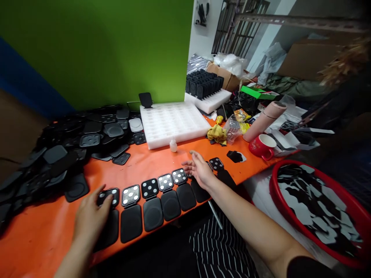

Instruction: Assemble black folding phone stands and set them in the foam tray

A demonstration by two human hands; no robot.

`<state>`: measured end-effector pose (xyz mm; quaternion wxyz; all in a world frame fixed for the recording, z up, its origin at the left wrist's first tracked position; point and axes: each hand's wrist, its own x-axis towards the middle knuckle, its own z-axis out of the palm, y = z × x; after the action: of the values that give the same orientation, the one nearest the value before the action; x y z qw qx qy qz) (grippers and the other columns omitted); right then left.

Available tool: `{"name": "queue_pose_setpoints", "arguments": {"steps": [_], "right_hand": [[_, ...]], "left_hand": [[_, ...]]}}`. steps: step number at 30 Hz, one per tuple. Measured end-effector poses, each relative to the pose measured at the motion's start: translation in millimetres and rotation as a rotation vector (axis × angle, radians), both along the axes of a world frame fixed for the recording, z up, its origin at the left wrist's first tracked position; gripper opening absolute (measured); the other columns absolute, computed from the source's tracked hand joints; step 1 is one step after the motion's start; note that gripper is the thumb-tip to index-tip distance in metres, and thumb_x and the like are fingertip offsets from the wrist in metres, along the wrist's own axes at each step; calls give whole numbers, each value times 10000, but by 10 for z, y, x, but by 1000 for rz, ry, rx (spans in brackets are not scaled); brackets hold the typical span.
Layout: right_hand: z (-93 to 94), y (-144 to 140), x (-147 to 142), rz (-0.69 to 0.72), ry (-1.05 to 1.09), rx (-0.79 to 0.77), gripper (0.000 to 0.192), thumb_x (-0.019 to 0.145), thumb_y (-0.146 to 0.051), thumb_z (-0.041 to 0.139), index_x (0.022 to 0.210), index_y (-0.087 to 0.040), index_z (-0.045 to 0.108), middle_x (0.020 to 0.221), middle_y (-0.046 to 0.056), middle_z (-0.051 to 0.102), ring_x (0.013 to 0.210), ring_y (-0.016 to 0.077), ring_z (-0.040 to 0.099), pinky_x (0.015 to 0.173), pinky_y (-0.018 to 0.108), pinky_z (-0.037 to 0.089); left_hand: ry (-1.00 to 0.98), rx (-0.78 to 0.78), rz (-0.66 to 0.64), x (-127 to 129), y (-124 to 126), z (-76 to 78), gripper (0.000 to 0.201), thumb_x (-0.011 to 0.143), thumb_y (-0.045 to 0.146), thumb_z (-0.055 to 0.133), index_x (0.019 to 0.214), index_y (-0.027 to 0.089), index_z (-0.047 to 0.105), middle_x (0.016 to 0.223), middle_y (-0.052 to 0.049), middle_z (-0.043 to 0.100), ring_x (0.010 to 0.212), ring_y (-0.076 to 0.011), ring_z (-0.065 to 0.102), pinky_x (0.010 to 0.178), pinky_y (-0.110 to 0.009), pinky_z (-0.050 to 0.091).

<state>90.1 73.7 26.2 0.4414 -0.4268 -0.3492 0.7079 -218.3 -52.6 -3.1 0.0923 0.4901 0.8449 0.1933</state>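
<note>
Along the front edge of the orange table lies a row of black two-panel folding pads, opened out, their upper panels bearing round white or grey dots. At the row's left end, my left hand (92, 213) has its thumb and forefinger on the dotted panel of a black folding pad (114, 196); its other fingers are partly hidden. My right hand (200, 169) is open, palm turned left and fingers spread, over the right part of the row. It covers part of a pad there. Between the hands lie more pads, among them a silvery dotted one (130, 195).
A small white bottle (173, 146) stands before a white foam tray (176, 122). Black pads pile up (98, 129) at left. On the right are a yellow cloth (217, 134), a red mug (262, 147), a pink flask (265, 120) and a red basin (274, 181) of scraps.
</note>
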Motion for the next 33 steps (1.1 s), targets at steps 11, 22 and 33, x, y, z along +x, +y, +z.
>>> {"name": "queue_pose_setpoints", "arguments": {"steps": [11, 22, 33], "right_hand": [[-244, 820, -733, 34, 271, -399, 428, 906, -481, 153, 860, -191, 465, 698, 72, 607, 596, 141, 592, 470, 227, 467], [-276, 396, -710, -6, 122, -83, 266, 653, -199, 641, 864, -215, 480, 562, -79, 518, 389, 37, 397, 361, 121, 284], [-379, 123, -624, -4, -151, 218, 269, 681, -362, 652, 788, -175, 492, 674, 7, 632, 547, 126, 577, 487, 207, 429]], "left_hand": [[139, 268, -389, 688, -177, 96, 329, 838, 314, 443, 1138, 206, 521, 1187, -96, 517, 1099, -261, 475, 923, -420, 397], [24, 11, -981, 1466, -66, 37, 511, 854, 348, 441, 1336, 274, 289, 1397, -21, 322, 1271, -235, 291, 1013, -505, 288], [-6, 30, -930, 1470, -47, -80, 469, 842, 331, 472, 1297, 294, 363, 1363, -8, 382, 1243, -219, 348, 1009, -470, 313]]}}
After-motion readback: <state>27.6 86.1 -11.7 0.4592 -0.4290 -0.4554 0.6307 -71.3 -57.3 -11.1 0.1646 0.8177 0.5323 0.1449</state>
